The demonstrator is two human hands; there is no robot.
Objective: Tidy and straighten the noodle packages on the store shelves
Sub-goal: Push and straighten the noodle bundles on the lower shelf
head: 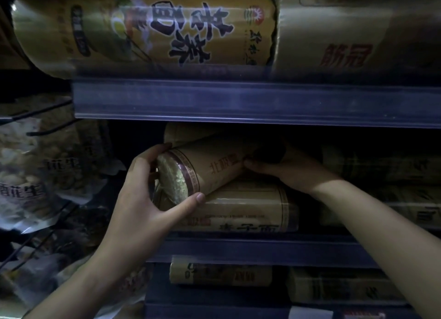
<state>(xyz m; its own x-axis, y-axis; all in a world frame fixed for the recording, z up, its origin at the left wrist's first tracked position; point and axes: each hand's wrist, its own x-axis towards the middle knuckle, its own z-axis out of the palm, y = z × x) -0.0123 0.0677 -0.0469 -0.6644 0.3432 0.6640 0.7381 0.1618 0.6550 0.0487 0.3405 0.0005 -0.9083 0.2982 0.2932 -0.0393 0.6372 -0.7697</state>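
Note:
A round tan noodle package (pixel 212 168) lies tilted on the middle shelf, its open-looking end with pale noodles facing left. My left hand (pixel 145 194) cups that near end, thumb below and fingers over the top. My right hand (pixel 281 168) grips the far part of the same package from the right, reaching into the dark shelf. The package rests on another tan noodle package (pixel 243 213) lying flat beneath it. More noodle packages (pixel 386 168) are stacked to the right, dim and hard to read.
A blue shelf rail (pixel 238 101) runs just above my hands. On the top shelf lie a large yellow noodle package (pixel 148 32) and a tan one (pixel 346 37). Bags of peanuts (pixel 35 166) hang on hooks at left. Lower shelf packages (pixel 219 271) sit below.

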